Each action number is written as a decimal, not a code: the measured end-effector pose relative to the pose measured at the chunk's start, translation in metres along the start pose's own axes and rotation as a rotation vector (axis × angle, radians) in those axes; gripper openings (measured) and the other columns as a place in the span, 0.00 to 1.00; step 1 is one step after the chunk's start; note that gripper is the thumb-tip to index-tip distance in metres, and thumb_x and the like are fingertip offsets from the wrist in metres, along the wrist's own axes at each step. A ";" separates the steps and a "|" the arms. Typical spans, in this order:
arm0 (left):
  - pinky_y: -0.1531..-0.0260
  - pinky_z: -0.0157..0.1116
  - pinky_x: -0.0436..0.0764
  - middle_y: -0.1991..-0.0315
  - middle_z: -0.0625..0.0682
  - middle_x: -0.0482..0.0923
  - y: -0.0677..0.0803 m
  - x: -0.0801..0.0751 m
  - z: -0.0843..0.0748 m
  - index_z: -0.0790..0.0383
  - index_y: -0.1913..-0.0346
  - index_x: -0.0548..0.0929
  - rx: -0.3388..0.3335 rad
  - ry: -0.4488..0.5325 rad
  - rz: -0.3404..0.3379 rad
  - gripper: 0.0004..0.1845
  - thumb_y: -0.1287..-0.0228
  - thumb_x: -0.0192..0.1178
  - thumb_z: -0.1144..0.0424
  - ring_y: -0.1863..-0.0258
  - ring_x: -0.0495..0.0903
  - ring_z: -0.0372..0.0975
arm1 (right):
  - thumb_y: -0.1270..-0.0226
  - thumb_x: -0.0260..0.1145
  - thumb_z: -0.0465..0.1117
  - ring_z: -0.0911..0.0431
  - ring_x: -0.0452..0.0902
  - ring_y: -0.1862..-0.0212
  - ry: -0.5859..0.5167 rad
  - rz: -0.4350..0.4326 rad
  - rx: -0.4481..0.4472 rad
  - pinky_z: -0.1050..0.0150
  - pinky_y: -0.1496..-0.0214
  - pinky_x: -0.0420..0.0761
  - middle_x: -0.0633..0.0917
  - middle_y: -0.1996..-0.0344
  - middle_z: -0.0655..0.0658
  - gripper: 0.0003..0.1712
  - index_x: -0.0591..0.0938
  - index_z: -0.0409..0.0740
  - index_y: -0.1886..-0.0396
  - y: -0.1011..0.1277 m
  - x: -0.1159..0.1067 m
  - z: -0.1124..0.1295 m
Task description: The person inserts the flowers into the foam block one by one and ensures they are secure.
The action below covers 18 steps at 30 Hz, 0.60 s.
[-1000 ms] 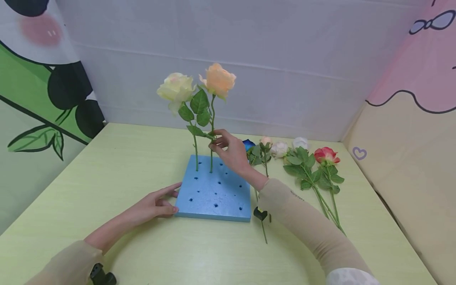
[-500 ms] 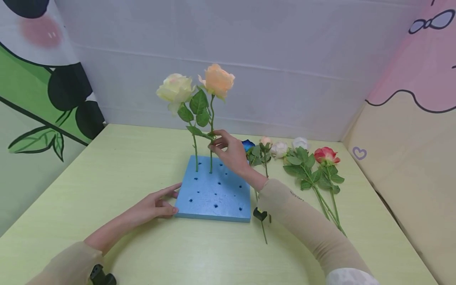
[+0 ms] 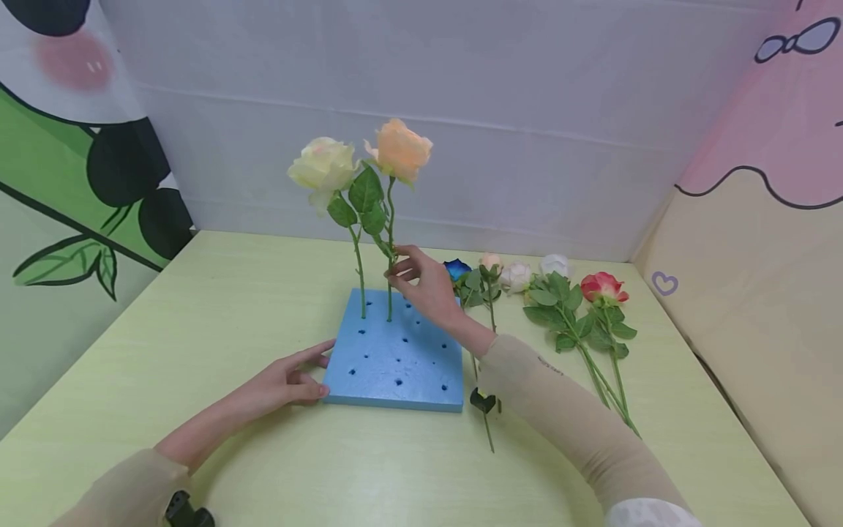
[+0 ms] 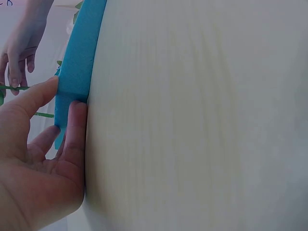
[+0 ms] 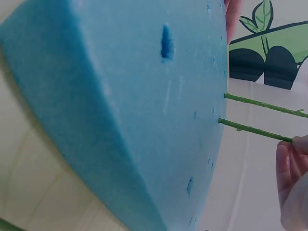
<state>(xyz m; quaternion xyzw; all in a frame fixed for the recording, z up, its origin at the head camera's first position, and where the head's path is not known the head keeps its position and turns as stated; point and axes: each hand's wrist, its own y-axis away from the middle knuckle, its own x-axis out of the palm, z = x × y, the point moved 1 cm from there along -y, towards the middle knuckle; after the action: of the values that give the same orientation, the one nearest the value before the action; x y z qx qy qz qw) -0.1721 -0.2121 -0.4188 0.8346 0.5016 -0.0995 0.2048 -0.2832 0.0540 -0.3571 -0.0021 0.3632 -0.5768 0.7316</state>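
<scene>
A blue foam board [image 3: 382, 384] dotted with holes lies on the table. In its far left part stand a cream rose [image 3: 324, 165] and a peach rose [image 3: 400, 150], both upright with stems in holes. My right hand [image 3: 428, 285] pinches the peach rose's stem above the board; the right wrist view shows the fingertips on that green stem [image 5: 262, 131]. My left hand [image 3: 283, 380] rests against the board's left side, thumb near the front corner. The left wrist view shows its fingers [image 4: 74, 130] touching the board's edge.
Right of the board lie a blue rose [image 3: 456, 268], a small peach rose [image 3: 490, 260], pale roses [image 3: 516, 277] and a red rose [image 3: 604, 287], with leaves and long stems. A black clip-like piece [image 3: 483, 400] sits by a stem near the board's right edge.
My right hand has slipped slightly down the peach rose's stem. A lower leaf that reached across toward the cream rose's stem has shifted down beside the fingers. My left hand stays put.
</scene>
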 end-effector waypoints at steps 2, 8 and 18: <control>0.57 0.33 0.81 0.33 0.63 0.64 0.000 0.000 0.000 0.54 0.21 0.53 0.007 -0.001 0.001 0.45 0.36 0.67 0.55 0.59 0.80 0.41 | 0.31 0.65 0.38 0.51 0.88 0.57 0.008 0.007 0.009 0.67 0.64 0.83 0.89 0.56 0.43 0.26 0.74 0.45 0.34 0.001 0.001 -0.001; 0.57 0.33 0.81 0.33 0.62 0.63 0.000 0.000 0.002 0.54 0.22 0.54 -0.003 -0.005 -0.004 0.45 0.37 0.67 0.55 0.59 0.80 0.42 | 0.31 0.65 0.38 0.52 0.87 0.56 0.021 0.031 0.047 0.66 0.63 0.82 0.89 0.56 0.44 0.25 0.75 0.44 0.35 0.004 0.002 -0.005; 0.59 0.33 0.81 0.33 0.62 0.64 -0.001 0.001 0.002 0.54 0.21 0.54 0.009 0.011 -0.003 0.45 0.37 0.67 0.56 0.59 0.79 0.41 | 0.33 0.67 0.38 0.52 0.87 0.56 0.019 0.068 0.068 0.63 0.59 0.84 0.90 0.58 0.45 0.19 0.79 0.47 0.42 0.007 0.002 -0.011</control>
<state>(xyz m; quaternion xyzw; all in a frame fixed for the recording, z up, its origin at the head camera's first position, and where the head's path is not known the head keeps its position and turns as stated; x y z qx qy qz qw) -0.1724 -0.2119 -0.4209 0.8353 0.5036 -0.0973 0.1980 -0.2836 0.0593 -0.3693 0.0403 0.3503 -0.5636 0.7470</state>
